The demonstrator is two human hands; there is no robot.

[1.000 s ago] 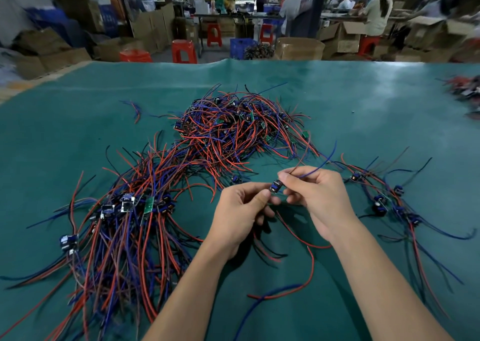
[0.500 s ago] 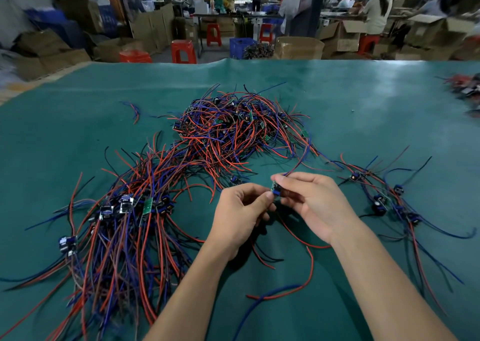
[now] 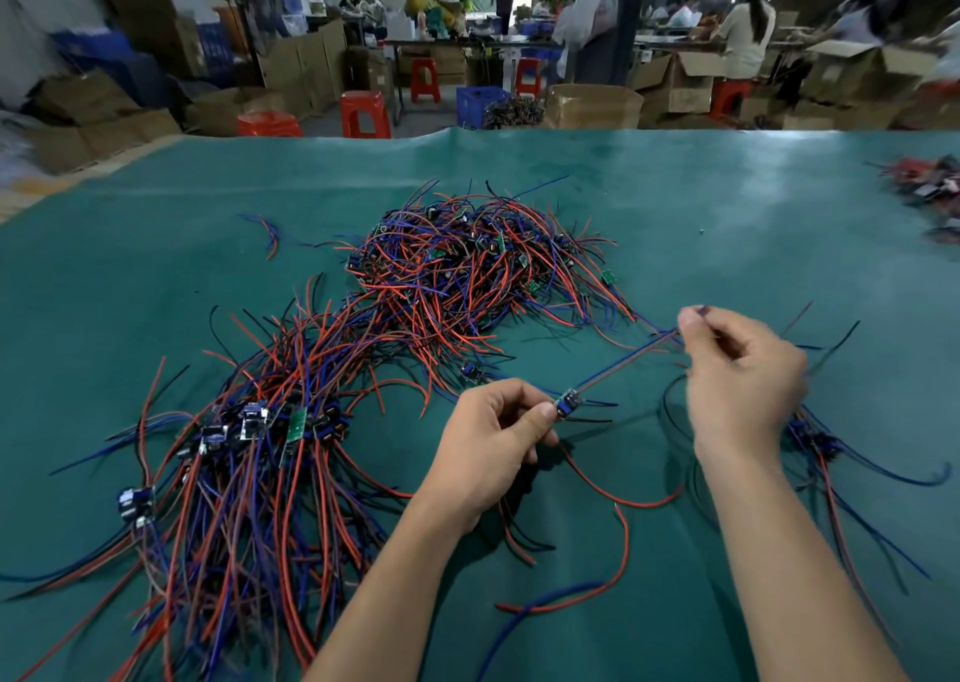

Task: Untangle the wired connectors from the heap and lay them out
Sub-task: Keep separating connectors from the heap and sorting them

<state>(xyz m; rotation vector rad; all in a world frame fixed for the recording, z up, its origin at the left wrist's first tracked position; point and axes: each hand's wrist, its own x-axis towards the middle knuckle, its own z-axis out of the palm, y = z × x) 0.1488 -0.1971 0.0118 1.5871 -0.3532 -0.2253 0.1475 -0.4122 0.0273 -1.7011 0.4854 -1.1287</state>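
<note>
A tangled heap of red, blue and black wired connectors [image 3: 483, 271] lies on the green table mat [image 3: 156, 276], trailing down to a spread bundle [image 3: 249, 463] at the left. My left hand [image 3: 493, 437] pinches a small connector board [image 3: 568, 402] between thumb and forefinger. From that board a pair of wires [image 3: 623, 364] runs taut up to my right hand [image 3: 737, 375], which pinches the wire ends at its fingertips. A few laid-out connectors [image 3: 815, 442] lie partly hidden behind my right wrist.
Another small pile of parts [image 3: 930, 188] sits at the mat's far right edge. Loose red and blue wires [image 3: 582, 593] curl between my forearms. Beyond the table stand cardboard boxes [image 3: 592, 104], red stools [image 3: 366, 112] and seated people.
My right hand has slid up and to the right along the wires, pulling them straight away from the connector board. My left hand has stayed put, still holding the board.
</note>
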